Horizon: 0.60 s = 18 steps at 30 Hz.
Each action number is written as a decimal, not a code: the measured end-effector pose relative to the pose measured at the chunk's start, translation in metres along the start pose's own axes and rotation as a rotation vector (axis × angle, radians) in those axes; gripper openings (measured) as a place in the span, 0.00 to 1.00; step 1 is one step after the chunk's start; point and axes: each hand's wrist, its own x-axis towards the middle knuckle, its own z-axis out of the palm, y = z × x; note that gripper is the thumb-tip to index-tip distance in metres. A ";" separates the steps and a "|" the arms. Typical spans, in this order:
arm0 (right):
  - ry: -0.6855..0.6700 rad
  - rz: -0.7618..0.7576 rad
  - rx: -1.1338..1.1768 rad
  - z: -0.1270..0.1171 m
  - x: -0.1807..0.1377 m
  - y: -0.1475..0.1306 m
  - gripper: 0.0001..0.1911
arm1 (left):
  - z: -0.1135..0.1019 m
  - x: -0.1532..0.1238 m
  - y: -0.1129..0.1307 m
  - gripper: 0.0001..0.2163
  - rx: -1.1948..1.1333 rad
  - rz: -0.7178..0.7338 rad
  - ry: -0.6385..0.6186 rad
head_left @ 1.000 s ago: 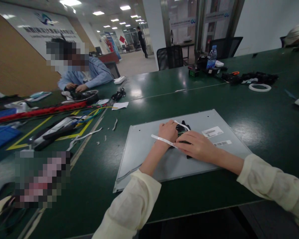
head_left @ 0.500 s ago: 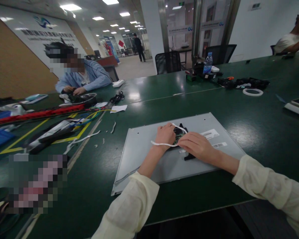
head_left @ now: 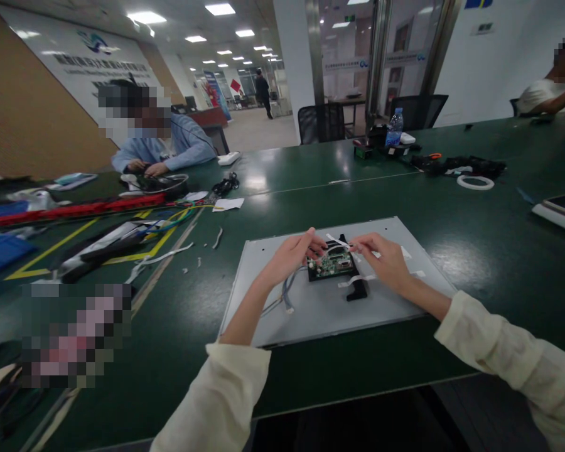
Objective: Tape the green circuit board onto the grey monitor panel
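Note:
A green circuit board point(head_left: 332, 265) in a black frame lies on a flat light-grey panel point(head_left: 268, 329). My right hand point(head_left: 383, 257), fingers pinched together, holds a thin white strip point(head_left: 358, 279) above the board's right side. The strip curves past the fingertips, and one end hangs over the black bracket point(head_left: 356, 290). At the board's left edge is my left hand point(head_left: 297, 252), fingers apart and slightly bent, with nothing visibly gripped. Grey cables point(head_left: 287, 292) run out from the board's left side across the panel.
On the green table point(head_left: 282, 188), white scraps point(head_left: 218, 238) lie left of the panel. Further left are a red strip point(head_left: 75, 210) and bundled cables. A roll of white tape point(head_left: 474, 182), a water bottle point(head_left: 394, 129) and black gear stand beyond. Another person point(head_left: 164, 141) sits across at left.
My left hand has drawn back to the left and its fingers have spread, uncovering the circuit board. The right hand has shifted slightly right and up, and the white strip moved with it.

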 end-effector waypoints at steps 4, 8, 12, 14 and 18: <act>-0.060 -0.002 0.022 0.000 0.006 -0.004 0.09 | -0.005 -0.020 0.002 0.25 -0.064 -0.062 -0.097; -0.147 -0.083 -0.050 0.002 0.016 -0.014 0.09 | -0.013 -0.026 -0.005 0.19 -0.140 -0.070 -0.195; -0.231 -0.163 -0.096 0.008 0.022 -0.026 0.10 | -0.022 -0.028 -0.020 0.14 -0.213 -0.102 -0.209; -0.248 -0.172 -0.081 0.012 0.023 -0.031 0.10 | -0.026 -0.028 -0.030 0.11 -0.244 -0.121 -0.206; -0.236 -0.161 0.034 0.023 0.023 -0.040 0.08 | -0.032 -0.027 -0.047 0.10 -0.282 -0.134 -0.197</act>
